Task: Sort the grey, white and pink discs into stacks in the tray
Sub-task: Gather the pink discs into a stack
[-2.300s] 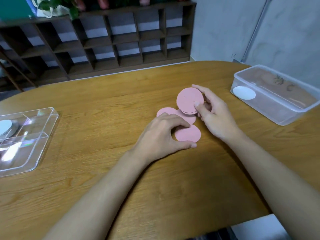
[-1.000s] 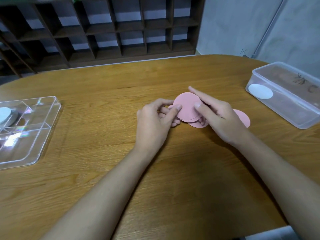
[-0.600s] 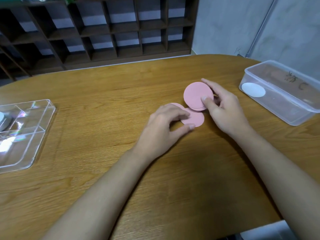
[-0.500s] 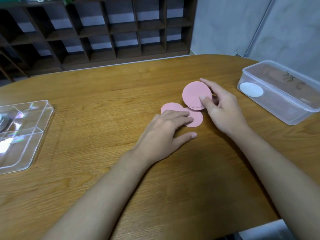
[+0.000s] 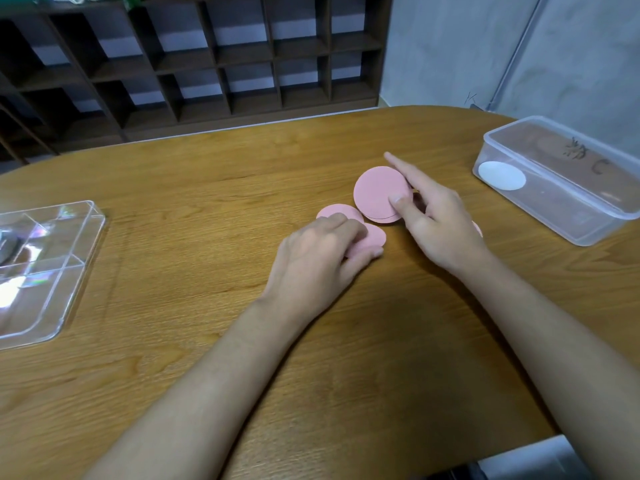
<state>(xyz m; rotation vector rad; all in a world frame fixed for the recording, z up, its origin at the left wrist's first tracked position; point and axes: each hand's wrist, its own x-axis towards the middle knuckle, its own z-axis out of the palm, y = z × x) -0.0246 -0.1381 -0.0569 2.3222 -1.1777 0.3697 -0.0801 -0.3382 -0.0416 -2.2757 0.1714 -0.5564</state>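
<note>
Two thin round pink discs [image 5: 337, 213] lie loose on the brown wooden table [image 5: 173, 341]; the nearer pink disc [image 5: 375, 237] is pinched by the curled fingers and thumb of the left hand [image 5: 318, 258]. Gathering pinks is judged the step in hand: that disc must be added to the pink stack [image 5: 379, 194], held tilted between thumb and outstretched fingers of the right hand [image 5: 436, 223]. The clear plastic compartment tray [image 5: 83, 271] is set well apart, leftward.

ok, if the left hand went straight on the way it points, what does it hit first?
Probably the pink stack pinched in the right hand: the left hand, gripping a loose pink disc, points straight at it. The stack looks raised, so it might pass under.
</note>
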